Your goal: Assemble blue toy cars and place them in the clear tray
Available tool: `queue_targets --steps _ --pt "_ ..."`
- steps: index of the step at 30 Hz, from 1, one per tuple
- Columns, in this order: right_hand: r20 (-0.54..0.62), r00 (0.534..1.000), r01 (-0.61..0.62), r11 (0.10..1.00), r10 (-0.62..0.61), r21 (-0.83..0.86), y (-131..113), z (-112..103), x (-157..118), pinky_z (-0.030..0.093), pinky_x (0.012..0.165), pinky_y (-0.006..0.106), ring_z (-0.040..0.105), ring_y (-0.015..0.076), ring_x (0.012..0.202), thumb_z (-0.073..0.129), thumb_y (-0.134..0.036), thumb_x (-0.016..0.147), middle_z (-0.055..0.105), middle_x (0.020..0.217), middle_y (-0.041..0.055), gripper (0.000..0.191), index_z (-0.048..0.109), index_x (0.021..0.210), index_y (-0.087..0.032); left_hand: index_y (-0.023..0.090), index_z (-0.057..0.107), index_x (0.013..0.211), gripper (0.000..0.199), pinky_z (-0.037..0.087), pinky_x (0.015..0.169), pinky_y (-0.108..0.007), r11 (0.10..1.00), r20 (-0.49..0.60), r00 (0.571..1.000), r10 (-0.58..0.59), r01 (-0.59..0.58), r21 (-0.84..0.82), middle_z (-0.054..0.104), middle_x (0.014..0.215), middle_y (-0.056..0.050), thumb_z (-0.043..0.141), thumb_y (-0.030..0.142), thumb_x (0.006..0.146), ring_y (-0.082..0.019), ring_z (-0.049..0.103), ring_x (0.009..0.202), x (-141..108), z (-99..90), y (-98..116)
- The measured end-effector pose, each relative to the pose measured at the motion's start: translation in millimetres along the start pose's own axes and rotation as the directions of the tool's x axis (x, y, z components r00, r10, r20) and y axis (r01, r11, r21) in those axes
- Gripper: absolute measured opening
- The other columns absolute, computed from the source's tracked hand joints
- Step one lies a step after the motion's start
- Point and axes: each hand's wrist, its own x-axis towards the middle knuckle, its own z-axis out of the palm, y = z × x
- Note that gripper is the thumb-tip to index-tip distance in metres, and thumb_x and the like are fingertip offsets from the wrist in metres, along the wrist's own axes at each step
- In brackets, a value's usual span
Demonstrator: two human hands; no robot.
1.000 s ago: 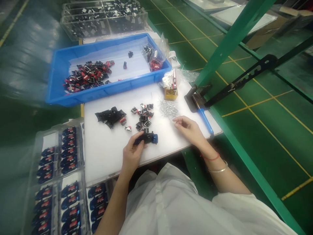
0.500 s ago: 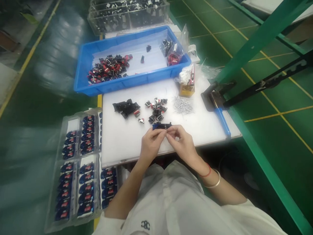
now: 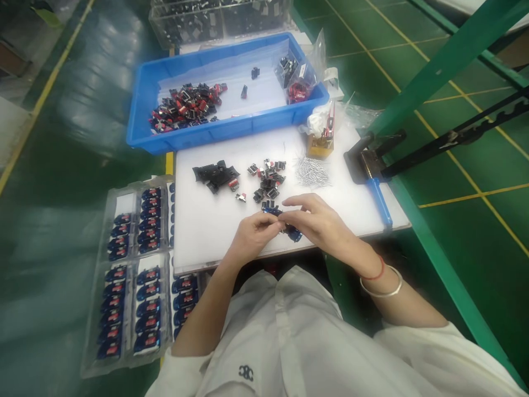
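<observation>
A small blue-and-black plastic part (image 3: pixel 294 233), which looks like a toy car body, is held just above the table's near edge. My left hand (image 3: pixel 257 234) is closed, pinching its near side between thumb and fingertips. From the other side my right hand (image 3: pixel 320 221) reaches over the part, its fingers bent against it and covering its middle. The right thumb is hidden. Beyond my fingertips lies a pile of black, red and silver small parts (image 3: pixel 268 179). A heap of thin metal pins (image 3: pixel 313 172) is to their right, and black plastic pieces (image 3: pixel 217 175) lie to the left.
A blue bin (image 3: pixel 231 128) with red-and-black parts and plastic bags stands at the table's back. A yellow box (image 3: pixel 320 146) sits before it. At right is a blue-handled tool (image 3: pixel 380 204) by a green frame (image 3: pixel 446 71). Clear trays (image 3: pixel 126 259) of blue pieces stand left.
My right hand has shifted right and turned over the part, its index finger now lifted and extended. The part has turned, showing blue on both sides of my fingers. The view has shifted slightly.
</observation>
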Motion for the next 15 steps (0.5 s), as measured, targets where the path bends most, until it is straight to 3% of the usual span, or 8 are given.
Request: queue_targets --steps 6,10,15 --pt "0.115 0.990 0.076 0.994 -0.085 0.082 4 -4 3 0.056 0.075 0.033 0.062 0.0203 0.089 0.049 -0.016 0.103 0.066 0.097 0.0102 0.015 0.063 0.102 -0.019 0.018 0.074 0.077 0.023 0.051 0.076 -0.027 0.999 0.122 0.992 -0.020 0.023 -0.024 0.072 0.076 -0.002 0.067 0.038 0.084 -0.015 0.065 0.076 -3 -4.7 -2" --pt "0.038 0.999 0.031 0.991 -0.036 0.129 4 -4 -2 0.056 0.078 0.033 0.062 0.0201 0.088 0.050 -0.014 0.102 0.064 0.094 0.0092 0.012 0.062 0.104 -0.018 0.019 0.076 0.096 0.026 0.056 0.076 -0.028 0.996 0.120 0.993 -0.002 0.012 -0.087 0.075 0.095 -0.005 0.059 0.038 0.090 -0.016 0.067 0.080 -3 -6.5 -3" --pt "-0.040 0.999 -0.031 0.987 0.038 0.156 7 -3 -9 0.056 0.078 0.033 0.064 0.0195 0.087 0.055 -0.012 0.099 0.065 0.094 0.0071 0.014 0.062 0.108 -0.020 0.023 0.071 0.119 0.034 0.060 0.083 -0.030 0.998 0.031 0.999 0.028 -0.026 -0.065 0.071 0.120 -0.006 0.052 0.023 0.091 -0.018 0.069 0.094 -5 -8.2 -4"
